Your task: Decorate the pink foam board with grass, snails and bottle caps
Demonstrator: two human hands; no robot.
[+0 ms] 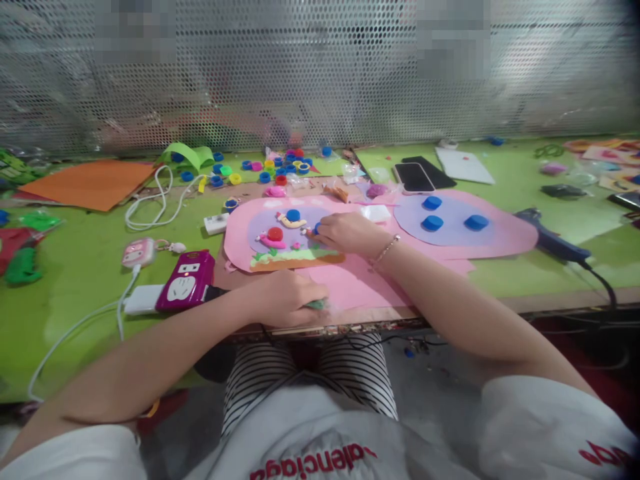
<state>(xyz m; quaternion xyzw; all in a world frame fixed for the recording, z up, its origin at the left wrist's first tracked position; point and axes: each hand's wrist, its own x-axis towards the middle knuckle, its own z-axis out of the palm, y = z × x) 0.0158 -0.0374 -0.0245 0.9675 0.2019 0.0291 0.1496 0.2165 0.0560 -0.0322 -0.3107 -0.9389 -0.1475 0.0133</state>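
Note:
On the table's near side lies a pink paper cutout [235,223] with a lilac oval, decorated with clay snails. One snail has a cream body and a blue bottle cap [293,215] as its shell; a pink snail [273,244] carries a red cap [275,234]. My right hand [347,233], fingers closed together, is at a third snail with a blue cap [317,229], partly hidden by the fingertips. My left hand [287,298] is closed round a small green lump of clay [316,305], with clear plastic beside it, near the table's front edge.
Another pink cutout [505,227] bears blue caps. A glue gun [555,240] lies right, its cord trailing. A purple power adapter [187,280] and white cables sit left. Loose bottle caps [290,163] and a phone [414,178] lie behind, before a perforated metal panel [320,80].

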